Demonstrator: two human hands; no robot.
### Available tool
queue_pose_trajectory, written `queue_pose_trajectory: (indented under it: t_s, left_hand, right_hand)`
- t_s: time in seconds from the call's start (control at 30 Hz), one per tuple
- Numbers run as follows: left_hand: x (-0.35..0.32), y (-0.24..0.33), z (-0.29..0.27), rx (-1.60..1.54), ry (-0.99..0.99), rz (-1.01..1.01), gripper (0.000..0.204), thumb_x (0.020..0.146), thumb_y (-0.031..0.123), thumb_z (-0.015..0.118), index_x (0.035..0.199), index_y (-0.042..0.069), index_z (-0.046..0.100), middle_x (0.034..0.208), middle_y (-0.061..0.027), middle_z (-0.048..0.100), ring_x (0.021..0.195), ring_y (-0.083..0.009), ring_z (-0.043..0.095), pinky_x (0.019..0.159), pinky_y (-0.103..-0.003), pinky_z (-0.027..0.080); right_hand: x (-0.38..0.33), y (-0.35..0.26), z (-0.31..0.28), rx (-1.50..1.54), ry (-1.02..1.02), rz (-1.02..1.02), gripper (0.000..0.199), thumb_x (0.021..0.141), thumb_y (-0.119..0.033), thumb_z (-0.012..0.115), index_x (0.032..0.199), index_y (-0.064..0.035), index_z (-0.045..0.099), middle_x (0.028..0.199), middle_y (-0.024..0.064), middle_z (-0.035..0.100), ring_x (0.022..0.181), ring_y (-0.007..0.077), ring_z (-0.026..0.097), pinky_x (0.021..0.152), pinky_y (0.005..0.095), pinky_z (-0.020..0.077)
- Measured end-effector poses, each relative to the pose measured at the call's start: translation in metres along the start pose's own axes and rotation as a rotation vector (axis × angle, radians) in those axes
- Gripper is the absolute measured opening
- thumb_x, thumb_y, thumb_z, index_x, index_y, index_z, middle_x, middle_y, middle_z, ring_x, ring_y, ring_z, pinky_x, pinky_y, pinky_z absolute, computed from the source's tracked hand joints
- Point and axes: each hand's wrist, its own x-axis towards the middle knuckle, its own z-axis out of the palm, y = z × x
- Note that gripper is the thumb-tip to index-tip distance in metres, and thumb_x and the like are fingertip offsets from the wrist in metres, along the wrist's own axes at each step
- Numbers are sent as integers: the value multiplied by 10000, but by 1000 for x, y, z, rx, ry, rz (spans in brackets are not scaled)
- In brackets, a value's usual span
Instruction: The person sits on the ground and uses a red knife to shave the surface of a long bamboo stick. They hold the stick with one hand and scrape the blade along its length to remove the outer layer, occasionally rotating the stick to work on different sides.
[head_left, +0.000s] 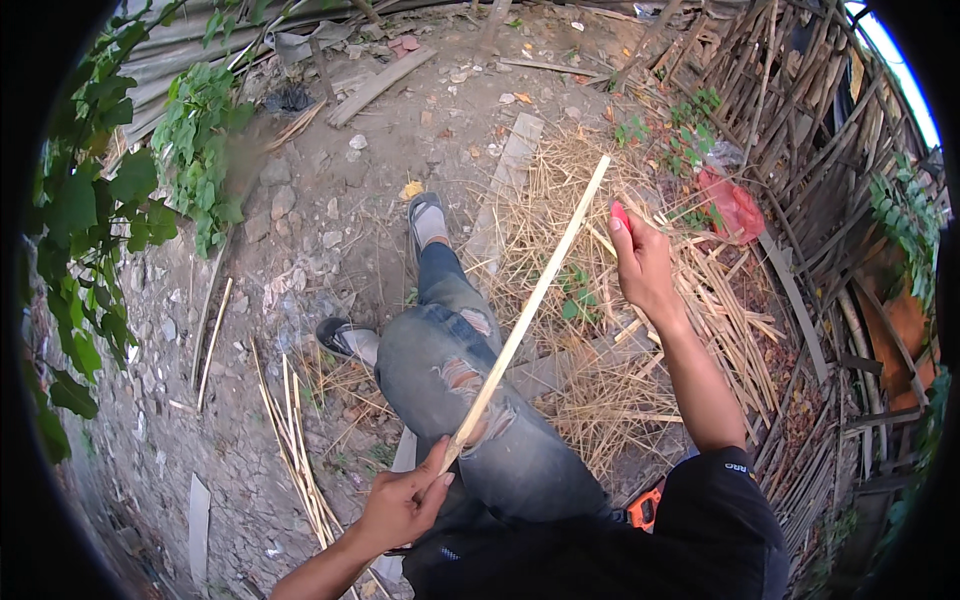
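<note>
A long pale strip of split bamboo or wood point(535, 300) slants up and away over my bent knee. Its near end is pinched between the thumb and fingers of my left hand point(405, 505); its far end is free in the air. Beyond and to the right, my right hand point(642, 262) is closed around a small red-handled tool point(620, 214), apart from the strip. The tool's blade or tip cannot be made out clearly. Thin shavings point(545, 190) cover the ground below, and a pile of cut strips point(728, 310) lies under my right forearm.
More thin strips point(292, 440) lie at my left. A red plastic bag point(732, 207) rests beside a fence of stacked sticks point(810, 130). An orange object point(645, 508) sits by my right hip. Leafy vines point(195, 150) hang at the left; a plank point(382, 86) lies farther off.
</note>
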Motion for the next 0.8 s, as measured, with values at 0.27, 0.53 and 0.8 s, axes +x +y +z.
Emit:
queue_pose_trajectory:
  t_s: [0.27,0.53,0.8]
  left_hand:
    - [-8,-12,-11,-107,2,1,482,936,35,693,1403,-33,594,614,-59,574,489,-44,488,510,-226,406]
    - [-4,-15,-6,-93,20,12,481,936,37,696,1398,-48,592,659,-91,635,468,-48,491,493,-229,408]
    - [-3,-16,-8,-22,-7,18,478,933,50,699,1389,-50,598,597,-100,590,429,-77,491,474,-246,405]
  right_hand:
    - [3,45,6,87,-15,161,484,1077,-381,521,800,10,583,579,35,417,575,100,379,521,340,320]
    - [-20,12,12,41,-438,-283,379,1014,-349,617,836,-16,584,614,167,552,536,324,545,547,432,415]
    - [-12,-18,8,75,-413,-282,328,1010,-301,605,850,-15,585,598,183,537,526,358,552,526,440,409]
